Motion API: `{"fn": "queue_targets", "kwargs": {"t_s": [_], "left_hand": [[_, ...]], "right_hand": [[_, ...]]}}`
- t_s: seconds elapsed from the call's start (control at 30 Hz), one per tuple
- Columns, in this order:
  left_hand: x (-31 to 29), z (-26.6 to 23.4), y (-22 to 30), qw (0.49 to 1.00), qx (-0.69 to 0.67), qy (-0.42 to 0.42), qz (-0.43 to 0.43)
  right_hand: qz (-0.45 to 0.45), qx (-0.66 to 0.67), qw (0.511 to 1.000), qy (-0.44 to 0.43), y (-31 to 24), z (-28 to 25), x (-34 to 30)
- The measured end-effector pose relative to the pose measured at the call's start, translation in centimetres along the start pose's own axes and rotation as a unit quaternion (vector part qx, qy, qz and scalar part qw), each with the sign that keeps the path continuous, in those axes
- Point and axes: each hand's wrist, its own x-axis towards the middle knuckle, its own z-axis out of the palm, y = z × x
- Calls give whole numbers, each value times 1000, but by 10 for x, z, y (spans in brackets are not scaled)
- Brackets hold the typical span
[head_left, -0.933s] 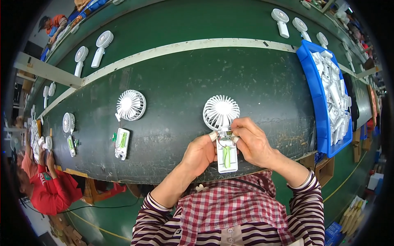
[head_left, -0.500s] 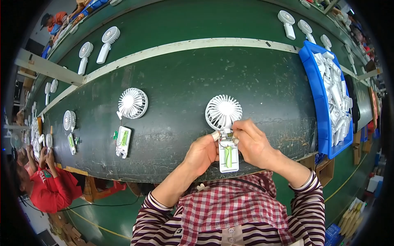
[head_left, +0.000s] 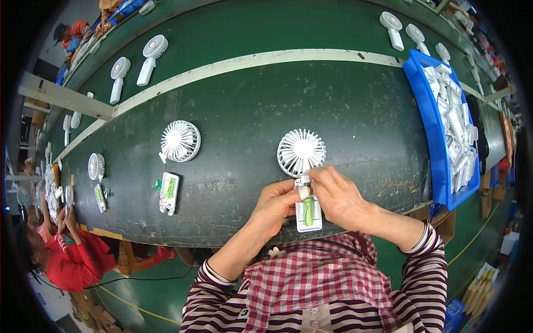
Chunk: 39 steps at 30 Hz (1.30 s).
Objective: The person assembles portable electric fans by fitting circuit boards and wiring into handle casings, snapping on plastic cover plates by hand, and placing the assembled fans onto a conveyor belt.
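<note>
In front of me lies a white handheld fan with a round grille head [head_left: 301,152] and an opened handle shell [head_left: 308,225] that shows a green battery cell [head_left: 308,211]. My left hand [head_left: 273,206] is closed on the upper end of the shell, its thumb, with a white covering at the tip, lying across it. My right hand [head_left: 340,195] pinches at the neck where the head meets the handle; its fingertips hide what lies between them. The small parts at that joint are mostly covered.
On the dark table to the left lie another fan head [head_left: 180,141] with its open handle [head_left: 169,193], and a smaller such fan [head_left: 96,166]. A blue tray [head_left: 436,161] of white shells stands right. Finished-looking fans [head_left: 149,60] lie on the far green belt. A person in red [head_left: 75,258] works left.
My left thumb has come over the upper end of the handle shell, covering the joint more. My right fingers have moved slightly left and down. Fans on the far belt have shifted right.
</note>
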Motion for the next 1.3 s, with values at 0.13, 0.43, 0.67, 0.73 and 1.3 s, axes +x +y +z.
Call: {"fn": "queue_targets", "kwargs": {"t_s": [0.13, 0.43, 0.67, 0.73, 1.3], "left_hand": [[5, -4, -6, 999, 40, 3, -9], [3, -20, -8, 982, -135, -135, -6], [2, -6, -7, 999, -12, -47, -2], [3, -3, -7, 1000, 0, -27, -10], [9, -2, -10, 999, 21, 4, -27]], "right_hand": [[-4, -1, 1000, -7, 1, 5, -4], [7, 30, 999, 38, 3, 3, -3], [19, 31, 999, 27, 2, 5, -5], [0, 4, 999, 38, 2, 6, -6], [35, 47, 997, 50, 3, 3, -7]]}}
